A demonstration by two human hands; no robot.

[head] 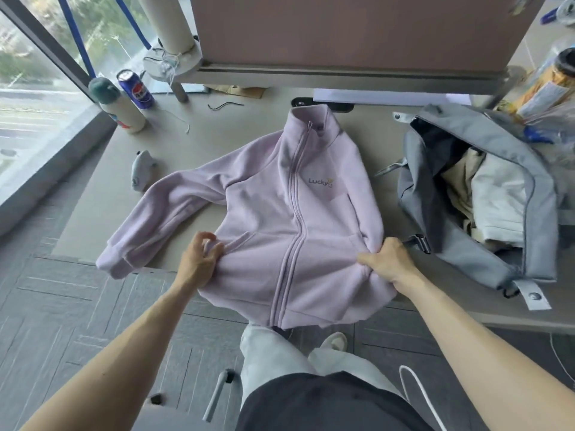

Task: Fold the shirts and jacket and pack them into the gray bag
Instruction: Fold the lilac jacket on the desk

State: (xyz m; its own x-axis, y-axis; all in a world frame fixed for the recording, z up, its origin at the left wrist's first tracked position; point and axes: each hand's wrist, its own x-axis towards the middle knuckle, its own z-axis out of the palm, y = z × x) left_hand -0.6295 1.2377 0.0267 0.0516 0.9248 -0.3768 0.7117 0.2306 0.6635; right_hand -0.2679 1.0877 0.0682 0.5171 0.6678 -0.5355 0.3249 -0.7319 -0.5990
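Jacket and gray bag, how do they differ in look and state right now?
The jacket is lilac fleece; the gray bag is smooth gray cloth. The jacket is zipped up to its collar; the bag gapes open, pale clothes inside. The jacket lies spread flat, left hand and right hand gripping its lower part; the bag bulges. Both rest on the table.

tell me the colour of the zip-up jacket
The jacket is pale lilac; head view shows it.

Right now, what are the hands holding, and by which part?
Both hold the lilac zip jacket by its lower body: the left hand bunches fabric on one side, the right hand grips the opposite side edge.
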